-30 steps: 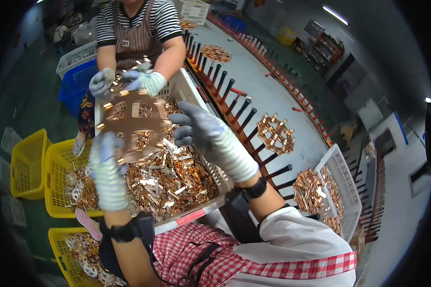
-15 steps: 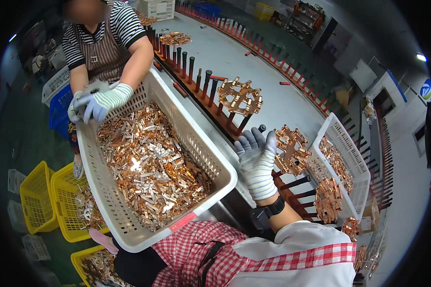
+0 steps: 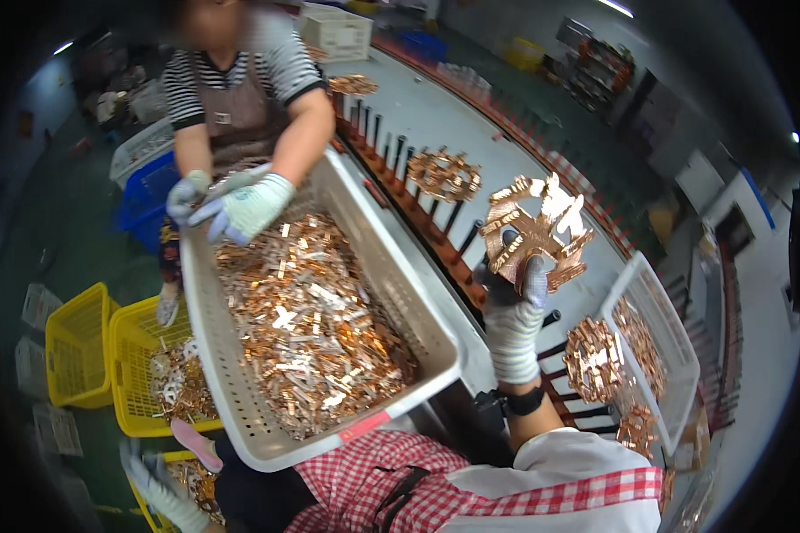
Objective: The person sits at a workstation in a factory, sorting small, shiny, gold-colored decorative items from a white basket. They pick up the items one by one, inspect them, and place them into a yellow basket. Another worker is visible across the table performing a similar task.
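Note:
In the head view my right hand (image 3: 517, 311), in a grey-fingered knit glove, is raised at the right. Its thumb and fingers grip a round copper-coloured openwork metal piece (image 3: 535, 235), held clear above the rack of dark-handled pegs. My left hand (image 3: 164, 493), also gloved, is at the lower left over a yellow basket (image 3: 142, 497) of metal scraps. Motion blurs it, but its fingers look stretched apart with nothing in them. Between my hands sits a large grey-white crate (image 3: 436, 355) heaped with small copper and silvery metal pieces (image 3: 307, 329).
Across the crate a co-worker (image 3: 240, 115) has both gloved hands at its far rim. Another openwork piece (image 3: 444, 173) rests on the pegs (image 3: 400, 155). Yellow baskets (image 3: 71, 346) stand at the left. A white crate (image 3: 676, 391) of copper pieces is at the right.
My right hand, open beside the copper piece before, now grips it and has lifted it off the pegs. My left hand has come into view at the lower left. The whole view has shifted.

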